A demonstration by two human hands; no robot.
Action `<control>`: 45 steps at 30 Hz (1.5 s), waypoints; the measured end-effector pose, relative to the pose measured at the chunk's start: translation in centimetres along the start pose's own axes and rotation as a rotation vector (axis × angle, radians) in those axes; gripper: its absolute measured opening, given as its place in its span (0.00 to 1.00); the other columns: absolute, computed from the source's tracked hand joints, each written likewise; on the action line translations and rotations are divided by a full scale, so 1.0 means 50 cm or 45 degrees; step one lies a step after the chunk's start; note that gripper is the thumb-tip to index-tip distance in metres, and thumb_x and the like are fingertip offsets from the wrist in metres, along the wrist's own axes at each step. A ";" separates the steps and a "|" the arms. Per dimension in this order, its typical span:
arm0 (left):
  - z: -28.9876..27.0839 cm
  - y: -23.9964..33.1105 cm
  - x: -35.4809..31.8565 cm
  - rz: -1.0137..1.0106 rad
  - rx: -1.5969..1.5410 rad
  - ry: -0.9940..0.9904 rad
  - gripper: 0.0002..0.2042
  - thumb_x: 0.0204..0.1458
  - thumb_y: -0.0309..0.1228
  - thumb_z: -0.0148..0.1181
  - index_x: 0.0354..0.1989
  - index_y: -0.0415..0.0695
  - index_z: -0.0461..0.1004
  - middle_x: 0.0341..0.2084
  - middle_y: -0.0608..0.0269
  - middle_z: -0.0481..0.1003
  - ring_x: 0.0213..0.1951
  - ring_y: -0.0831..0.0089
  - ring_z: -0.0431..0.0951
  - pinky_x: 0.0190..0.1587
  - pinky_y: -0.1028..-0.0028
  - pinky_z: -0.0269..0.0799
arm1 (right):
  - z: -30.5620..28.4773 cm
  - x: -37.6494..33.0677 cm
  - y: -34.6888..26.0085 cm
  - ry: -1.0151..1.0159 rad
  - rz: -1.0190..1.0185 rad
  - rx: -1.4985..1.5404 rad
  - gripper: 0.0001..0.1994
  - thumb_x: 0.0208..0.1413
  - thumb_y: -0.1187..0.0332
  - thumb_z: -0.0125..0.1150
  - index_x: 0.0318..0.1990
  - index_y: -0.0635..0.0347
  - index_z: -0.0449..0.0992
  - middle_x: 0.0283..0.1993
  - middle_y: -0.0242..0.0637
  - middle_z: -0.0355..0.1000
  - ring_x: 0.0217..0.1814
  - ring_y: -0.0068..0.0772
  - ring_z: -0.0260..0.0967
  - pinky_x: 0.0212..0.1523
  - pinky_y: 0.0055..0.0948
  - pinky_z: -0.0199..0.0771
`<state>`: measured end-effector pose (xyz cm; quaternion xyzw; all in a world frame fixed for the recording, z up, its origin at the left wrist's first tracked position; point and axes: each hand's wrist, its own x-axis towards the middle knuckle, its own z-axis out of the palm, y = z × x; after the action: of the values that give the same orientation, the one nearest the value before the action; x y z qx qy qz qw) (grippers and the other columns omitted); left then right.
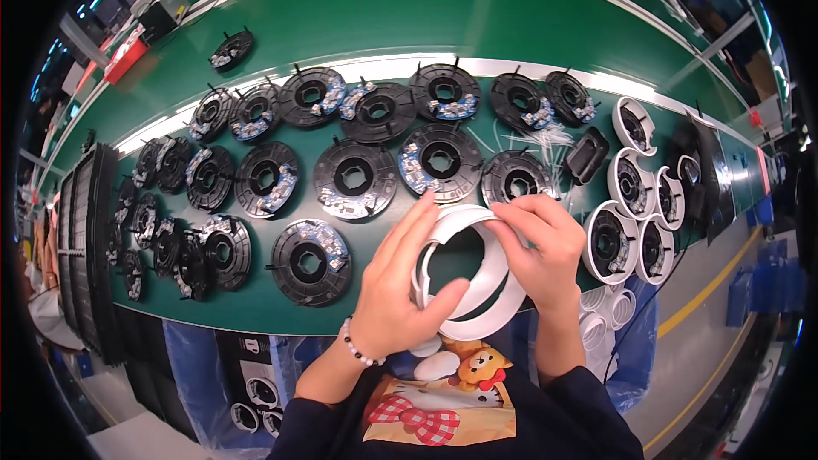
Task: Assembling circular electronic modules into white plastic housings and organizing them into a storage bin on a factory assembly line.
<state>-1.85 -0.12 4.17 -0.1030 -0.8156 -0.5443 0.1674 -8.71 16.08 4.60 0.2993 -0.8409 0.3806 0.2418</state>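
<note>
Two hands are fastened on one white ring (504, 300), and it is held up over the near edge of the desk (247, 308), right in front of the dark shirt (550, 426)! By the left hand (396, 298) the ring's left side is gripped, fingers stretched along the outside, thumb laid across part of the opening; by the right hand (544, 243) the upper right rim is pinched between thumb and bent fingers. A bead bracelet (362, 359) is worn on the left wrist. Just beyond, the desk is crowded with black discs (291, 285), many of them fitted with a curved circuit board (337, 251); one lone disc (226, 60) is spotted at the far upper left. Over to the right, five white shells (594, 268) are grouped, black discs seated inside, and near them a small black part (586, 158) is seen beside a tangle of pale strips (547, 135). On the left, black trays (81, 247) are stacked; below, blue bags (194, 375) are seen, with pale rings (594, 332) bunched in the right one.
</note>
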 end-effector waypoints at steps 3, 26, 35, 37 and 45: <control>-0.003 0.000 -0.014 -0.014 0.098 -0.075 0.28 0.37 0.28 0.57 0.49 0.29 0.58 0.50 0.40 0.59 0.51 0.52 0.64 0.51 0.67 0.60 | -0.003 0.006 0.004 -0.120 -0.004 -0.032 0.08 0.33 0.75 0.63 0.26 0.62 0.75 0.22 0.34 0.66 0.23 0.33 0.65 0.23 0.26 0.66; -0.060 0.034 0.005 -0.047 0.000 -0.113 0.28 0.40 0.27 0.57 0.52 0.32 0.58 0.44 0.43 0.66 0.46 0.57 0.69 0.48 0.69 0.62 | -0.087 0.045 -0.054 -0.005 0.091 -0.051 0.08 0.36 0.81 0.61 0.29 0.66 0.75 0.23 0.39 0.69 0.18 0.30 0.66 0.18 0.21 0.65; -0.084 0.052 0.002 -0.372 -0.495 0.004 0.23 0.41 0.21 0.56 0.50 0.33 0.61 0.34 0.52 0.74 0.34 0.71 0.76 0.34 0.77 0.73 | -0.044 0.041 -0.063 0.050 0.097 0.113 0.16 0.37 0.86 0.56 0.38 0.68 0.72 0.31 0.43 0.70 0.23 0.25 0.67 0.20 0.17 0.68; -0.081 0.045 -0.003 -0.367 -0.616 0.103 0.23 0.42 0.20 0.54 0.50 0.32 0.60 0.36 0.52 0.73 0.34 0.71 0.76 0.34 0.78 0.73 | -0.030 0.035 -0.056 0.007 0.147 0.209 0.21 0.36 0.81 0.59 0.43 0.68 0.68 0.38 0.45 0.69 0.29 0.29 0.69 0.24 0.18 0.69; -0.053 0.058 -0.030 -0.333 -0.876 0.213 0.27 0.42 0.18 0.55 0.52 0.31 0.54 0.41 0.48 0.70 0.38 0.67 0.75 0.40 0.75 0.72 | -0.042 0.042 -0.118 -0.327 -0.168 0.106 0.58 0.20 0.50 0.72 0.59 0.66 0.42 0.60 0.63 0.40 0.62 0.60 0.41 0.57 0.50 0.42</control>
<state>0.98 -1.40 7.01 -0.0034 -0.5747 -0.8098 0.1182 -5.78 13.93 10.11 0.4100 -0.8269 0.3569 0.1440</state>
